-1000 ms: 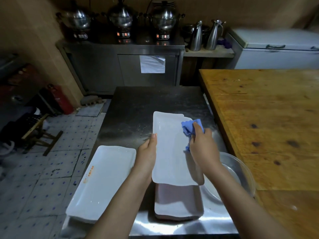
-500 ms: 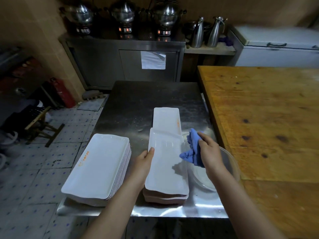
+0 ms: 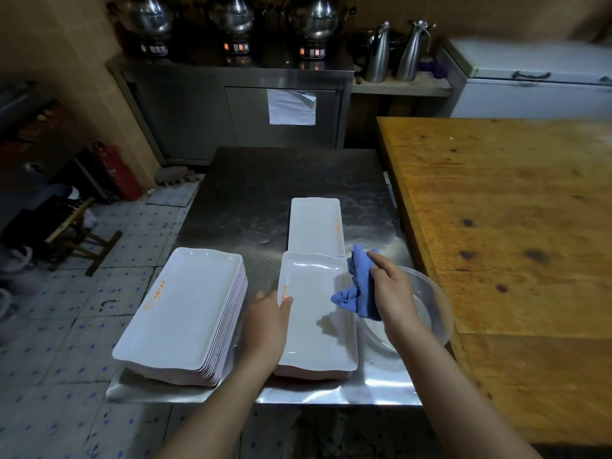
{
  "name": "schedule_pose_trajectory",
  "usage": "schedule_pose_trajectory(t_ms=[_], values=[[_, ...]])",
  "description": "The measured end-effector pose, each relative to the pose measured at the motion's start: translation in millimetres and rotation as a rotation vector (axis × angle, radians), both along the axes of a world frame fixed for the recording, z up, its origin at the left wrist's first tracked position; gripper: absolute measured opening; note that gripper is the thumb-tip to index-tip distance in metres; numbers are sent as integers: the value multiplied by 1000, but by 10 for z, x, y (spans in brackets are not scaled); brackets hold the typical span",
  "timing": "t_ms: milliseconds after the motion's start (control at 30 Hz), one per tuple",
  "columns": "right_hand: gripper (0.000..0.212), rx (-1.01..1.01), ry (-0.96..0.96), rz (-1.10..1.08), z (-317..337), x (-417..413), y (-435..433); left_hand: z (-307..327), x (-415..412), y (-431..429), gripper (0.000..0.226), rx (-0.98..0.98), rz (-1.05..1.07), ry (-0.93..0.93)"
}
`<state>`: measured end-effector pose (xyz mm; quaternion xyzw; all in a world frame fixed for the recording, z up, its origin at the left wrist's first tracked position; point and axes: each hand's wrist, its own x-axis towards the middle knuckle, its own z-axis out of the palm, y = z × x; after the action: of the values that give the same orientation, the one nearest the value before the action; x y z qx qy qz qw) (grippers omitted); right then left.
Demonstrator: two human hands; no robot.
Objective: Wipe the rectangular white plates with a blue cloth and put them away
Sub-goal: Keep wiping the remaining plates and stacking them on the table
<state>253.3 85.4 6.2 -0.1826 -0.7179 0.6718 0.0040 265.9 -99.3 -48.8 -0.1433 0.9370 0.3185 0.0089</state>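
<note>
The left hand [image 3: 268,321] grips the left rim of the top plate [image 3: 318,326], thumb on it. This plate lies on a short pile on the steel table [image 3: 265,187]. The right hand [image 3: 390,293] clutches the blue cloth [image 3: 359,289] (crumpled) over the plate's right edge. A tall stack [image 3: 185,309] stands just left.

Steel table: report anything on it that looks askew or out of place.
The tall plate stack on the left sits skewed to the steel table, its near-left corner seemingly past the left edge. The single plate and the near pile lie square.
</note>
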Motion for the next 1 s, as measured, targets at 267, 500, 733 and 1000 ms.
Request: schedule_pose_trajectory(t_ms=[267,500,733,1000], values=[[32,41,16,4,-69,-38,-62,-102,-8,-36,32,-34,-8,-28],[31,91,15,-16,-169,-176,-111,-125,-267,-141,35,-88,-65,-197],[32,31,-49,-52,-255,-514,-166,24,-928,-186,44,-27,-118,-308],[26,14,-147,-119,-395,-976,-179,-77,-1891,-65,51,102,7,-295]])
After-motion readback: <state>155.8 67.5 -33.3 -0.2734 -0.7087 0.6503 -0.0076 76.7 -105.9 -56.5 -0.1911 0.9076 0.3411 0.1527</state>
